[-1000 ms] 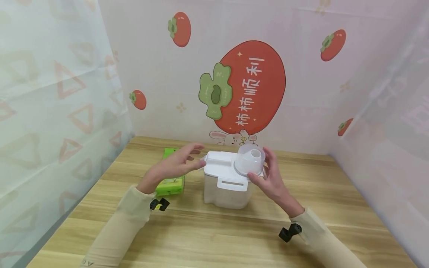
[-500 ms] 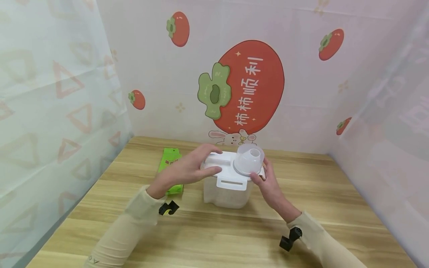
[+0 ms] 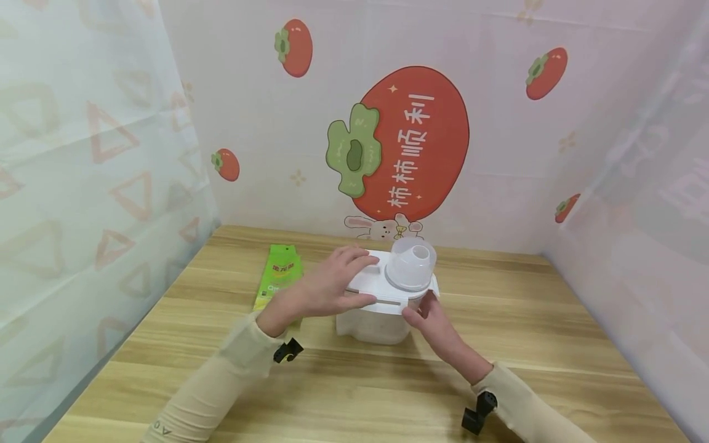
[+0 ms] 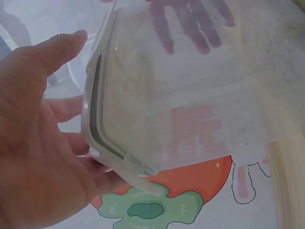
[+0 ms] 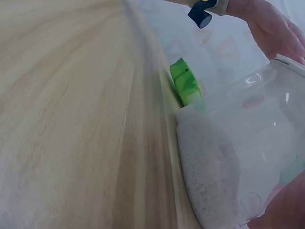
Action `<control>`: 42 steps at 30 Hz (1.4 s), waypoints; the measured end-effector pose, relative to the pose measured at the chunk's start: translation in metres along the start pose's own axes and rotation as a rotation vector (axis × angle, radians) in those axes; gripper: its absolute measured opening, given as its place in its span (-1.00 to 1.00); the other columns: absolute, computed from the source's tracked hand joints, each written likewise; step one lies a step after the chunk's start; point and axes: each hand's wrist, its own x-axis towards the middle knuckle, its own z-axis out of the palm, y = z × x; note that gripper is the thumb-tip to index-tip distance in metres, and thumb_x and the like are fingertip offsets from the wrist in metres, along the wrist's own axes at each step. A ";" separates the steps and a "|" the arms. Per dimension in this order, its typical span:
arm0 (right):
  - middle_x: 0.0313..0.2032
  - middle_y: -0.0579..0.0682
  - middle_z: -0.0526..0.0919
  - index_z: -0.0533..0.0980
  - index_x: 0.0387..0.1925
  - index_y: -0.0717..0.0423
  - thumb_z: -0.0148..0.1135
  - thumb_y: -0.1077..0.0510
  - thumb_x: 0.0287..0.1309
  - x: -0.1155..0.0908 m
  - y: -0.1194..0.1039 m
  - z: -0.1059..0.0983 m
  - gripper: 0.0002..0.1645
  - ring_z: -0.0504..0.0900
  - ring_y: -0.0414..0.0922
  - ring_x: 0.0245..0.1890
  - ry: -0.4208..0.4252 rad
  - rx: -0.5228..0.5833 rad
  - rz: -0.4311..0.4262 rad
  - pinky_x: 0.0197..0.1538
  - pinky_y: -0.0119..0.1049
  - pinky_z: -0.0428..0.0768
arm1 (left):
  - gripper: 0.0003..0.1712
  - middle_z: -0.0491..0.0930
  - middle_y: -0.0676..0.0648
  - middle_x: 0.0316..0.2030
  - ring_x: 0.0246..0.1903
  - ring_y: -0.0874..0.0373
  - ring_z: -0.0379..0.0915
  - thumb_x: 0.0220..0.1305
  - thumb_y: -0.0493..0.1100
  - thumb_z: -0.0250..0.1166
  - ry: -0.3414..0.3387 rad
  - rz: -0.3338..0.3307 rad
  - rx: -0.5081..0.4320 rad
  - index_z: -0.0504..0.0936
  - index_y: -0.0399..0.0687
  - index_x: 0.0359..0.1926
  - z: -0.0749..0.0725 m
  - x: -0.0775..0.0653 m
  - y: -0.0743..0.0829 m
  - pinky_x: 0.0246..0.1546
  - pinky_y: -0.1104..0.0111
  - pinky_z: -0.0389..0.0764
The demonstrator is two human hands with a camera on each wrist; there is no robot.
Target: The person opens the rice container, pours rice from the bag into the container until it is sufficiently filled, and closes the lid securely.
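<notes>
A clear storage container [image 3: 372, 329] with a white lid [image 3: 378, 285] stands upright on the table. On the lid's right part sits a clear, dome-shaped measuring cup [image 3: 411, 264]. Pale, fine-grained contents [image 5: 207, 162] show in its lower part. My left hand [image 3: 332, 286] spans the lid's left end, fingers over the top, thumb by the front clip [image 3: 390, 306]. In the left wrist view that thumb stands straight, apart from the rim, while the other fingers are partly behind it. My right hand [image 3: 437, 323] holds the right front corner below the lid, thumb in front, fingers along the side.
A green printed bag [image 3: 279, 274] lies left of the container, partly behind my left hand and wrist. The wood-grain table [image 3: 354, 394] meets a patterned cloth backdrop [image 3: 266, 123] at the back and sides.
My left hand has moved right, from beside the container onto its lid. My right hand has slid down from beside the cup to the container's right front corner.
</notes>
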 end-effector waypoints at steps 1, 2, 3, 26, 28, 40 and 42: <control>0.39 0.23 0.20 0.01 0.46 0.18 0.26 -0.09 0.23 0.000 0.000 0.001 -0.03 0.21 0.16 0.39 0.001 -0.004 -0.010 0.23 -0.45 0.42 | -0.26 0.41 -0.14 0.24 0.26 -0.06 0.28 0.19 0.12 0.38 -0.006 0.000 0.017 0.41 -0.07 0.30 0.001 0.000 0.000 0.24 0.09 0.45; 0.38 0.21 0.21 0.02 0.45 0.17 0.28 -0.07 0.21 0.001 0.000 0.001 -0.04 0.24 0.14 0.37 -0.001 -0.002 -0.014 0.22 -0.43 0.44 | -0.24 0.41 -0.13 0.24 0.25 -0.06 0.27 0.17 0.13 0.39 -0.015 -0.006 0.027 0.40 -0.05 0.32 0.002 0.000 0.000 0.23 0.09 0.45; 0.37 0.20 0.21 0.03 0.45 0.15 0.29 -0.06 0.20 0.001 0.000 0.001 -0.04 0.27 0.10 0.36 -0.003 0.000 -0.015 0.22 -0.42 0.45 | -0.22 0.40 -0.12 0.24 0.25 -0.04 0.26 0.16 0.15 0.40 -0.027 -0.013 0.037 0.38 -0.03 0.33 0.002 -0.001 0.000 0.23 0.10 0.45; 0.33 0.09 0.31 0.10 0.41 0.05 0.30 0.09 0.15 0.011 0.003 -0.002 -0.12 0.33 -0.33 0.28 -0.023 -0.044 -0.133 0.26 -0.51 0.36 | -0.08 0.41 -0.13 0.19 0.16 -0.05 0.29 0.07 0.29 0.41 -0.087 -0.014 0.160 0.29 0.23 0.42 0.005 0.005 -0.004 0.12 0.14 0.46; 0.33 0.10 0.30 0.09 0.41 0.06 0.30 0.11 0.15 0.011 0.002 -0.002 -0.13 0.34 -0.33 0.27 -0.018 -0.051 -0.130 0.25 -0.50 0.37 | -0.09 0.43 -0.12 0.18 0.14 -0.04 0.30 0.07 0.30 0.41 -0.076 -0.013 0.176 0.29 0.24 0.40 0.007 0.005 -0.005 0.11 0.15 0.46; 0.35 0.14 0.30 0.08 0.42 0.11 0.28 0.16 0.15 0.010 -0.003 -0.001 -0.13 0.34 -0.11 0.31 0.002 -0.069 -0.064 0.34 0.09 0.32 | -0.14 0.45 -0.09 0.14 0.13 -0.01 0.32 0.05 0.35 0.39 -0.027 -0.003 0.261 0.34 0.29 0.35 0.013 0.007 -0.007 0.11 0.17 0.48; 0.35 0.15 0.29 0.08 0.42 0.12 0.28 0.17 0.16 0.011 -0.003 -0.001 -0.13 0.32 0.00 0.33 0.001 -0.071 -0.059 0.34 0.13 0.31 | -0.18 0.45 -0.09 0.14 0.13 -0.01 0.32 0.05 0.35 0.38 -0.023 -0.002 0.264 0.38 0.31 0.33 0.014 0.007 -0.007 0.11 0.17 0.48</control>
